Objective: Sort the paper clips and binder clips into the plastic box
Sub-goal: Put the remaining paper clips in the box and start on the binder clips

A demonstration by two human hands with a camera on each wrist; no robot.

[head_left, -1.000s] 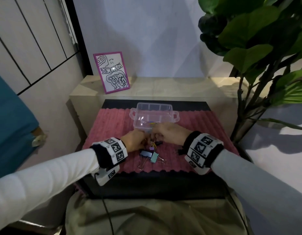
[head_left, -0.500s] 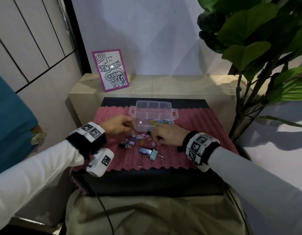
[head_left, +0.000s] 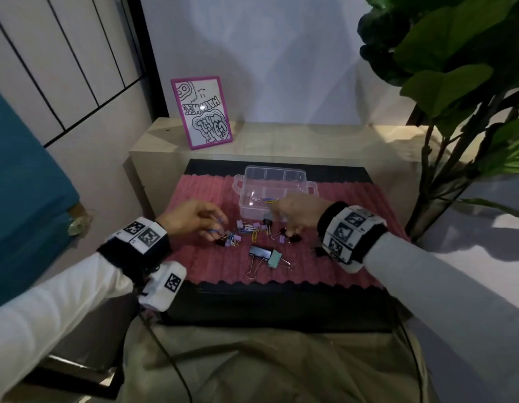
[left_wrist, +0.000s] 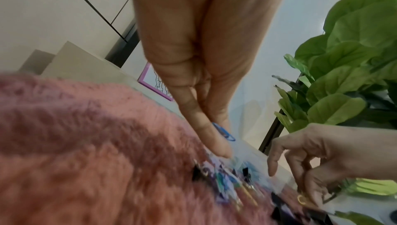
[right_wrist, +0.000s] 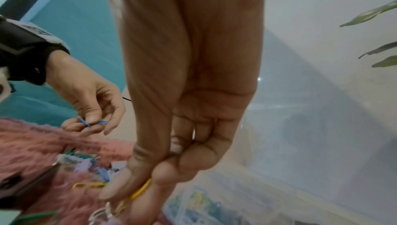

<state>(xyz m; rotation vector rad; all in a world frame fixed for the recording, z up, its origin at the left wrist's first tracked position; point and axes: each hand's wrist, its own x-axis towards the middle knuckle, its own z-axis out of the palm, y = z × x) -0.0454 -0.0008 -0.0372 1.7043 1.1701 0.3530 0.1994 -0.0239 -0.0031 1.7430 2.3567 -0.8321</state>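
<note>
Blue paper clips pinched in our left hand, yellow paper clip in our right hand — sorting by type, we judge, box close by.

Left hand low on the left, fingers curled, pinching blue paper clips, right hand opposite, fingertips pinching a yellow paper clip, both forearms reaching forward, banded wrists

clip pile motion-blurred; plastic box front partly behind right hand
</note>
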